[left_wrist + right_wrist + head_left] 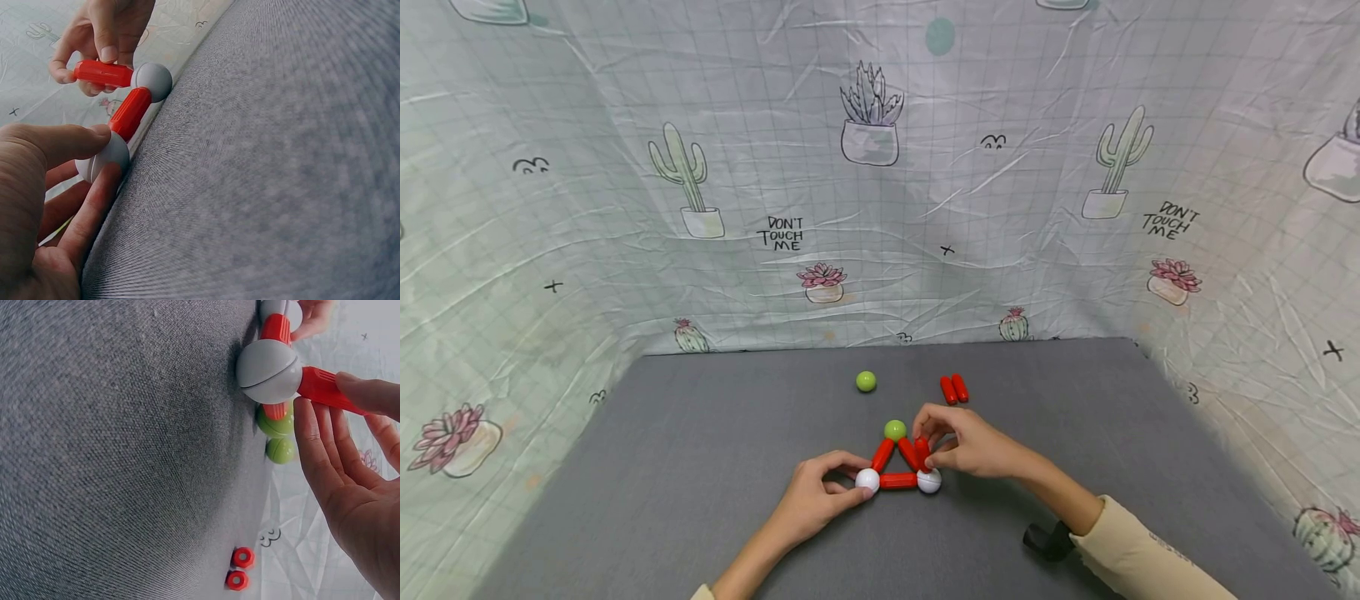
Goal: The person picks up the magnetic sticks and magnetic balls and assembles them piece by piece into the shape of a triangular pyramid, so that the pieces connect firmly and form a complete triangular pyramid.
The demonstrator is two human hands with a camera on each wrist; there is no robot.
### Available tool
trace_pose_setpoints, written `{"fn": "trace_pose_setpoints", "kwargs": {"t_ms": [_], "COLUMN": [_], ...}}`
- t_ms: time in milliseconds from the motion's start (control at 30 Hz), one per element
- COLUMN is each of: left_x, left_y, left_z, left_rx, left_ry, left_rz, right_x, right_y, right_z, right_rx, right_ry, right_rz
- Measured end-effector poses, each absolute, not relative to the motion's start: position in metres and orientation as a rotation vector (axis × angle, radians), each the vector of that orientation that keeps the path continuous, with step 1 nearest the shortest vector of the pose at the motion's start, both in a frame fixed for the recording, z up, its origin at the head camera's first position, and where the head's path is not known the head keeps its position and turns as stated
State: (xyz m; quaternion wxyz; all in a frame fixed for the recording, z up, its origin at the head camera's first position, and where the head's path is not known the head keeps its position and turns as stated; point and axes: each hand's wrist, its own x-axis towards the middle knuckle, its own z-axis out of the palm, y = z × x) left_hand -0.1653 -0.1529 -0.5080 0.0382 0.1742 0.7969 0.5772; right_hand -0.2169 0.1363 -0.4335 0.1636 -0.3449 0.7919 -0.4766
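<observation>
A flat triangle lies on the grey table, made of red rods with a green ball (895, 430) at the far corner and white balls at the two near corners. The fingers and thumb of my left hand (812, 496) pinch the left white ball (867, 480). Between the white balls runs the near red rod (898, 481). With thumb and fingers, my right hand (973, 446) holds another red rod (322, 386), which rises from the right white ball (269, 370) and touches it at its lower end.
Behind the triangle lies a loose green ball (866, 381). Two red rods (948, 390) lie side by side to its right. A black object (1047, 542) is at the right wrist. Patterned cloth (925, 250) walls the back and sides of the grey table (700, 433).
</observation>
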Motion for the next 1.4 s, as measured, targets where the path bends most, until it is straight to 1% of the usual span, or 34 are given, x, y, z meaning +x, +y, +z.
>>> {"fn": "trace_pose_setpoints", "kwargs": {"t_ms": [333, 700, 1000, 1400], "left_x": [-0.165, -0.165, -0.166, -0.165], "left_y": [-0.153, -0.154, -0.154, -0.154], "left_z": [-0.508, -0.508, -0.51, -0.508], "left_rx": [0.537, 0.551, 0.555, 0.549], "left_ry": [2.435, 2.431, 2.438, 2.436], "left_rz": [1.775, 1.783, 1.779, 1.787], "right_x": [-0.226, -0.252, -0.277, -0.305], "right_y": [0.147, 0.167, 0.181, 0.188], "right_z": [-0.429, -0.423, -0.424, -0.436], "right_rx": [-0.979, -0.956, -0.831, -0.646], "right_ry": [2.242, 2.413, 2.654, 2.719], "right_rz": [-1.382, -1.371, -1.22, -1.125]}}
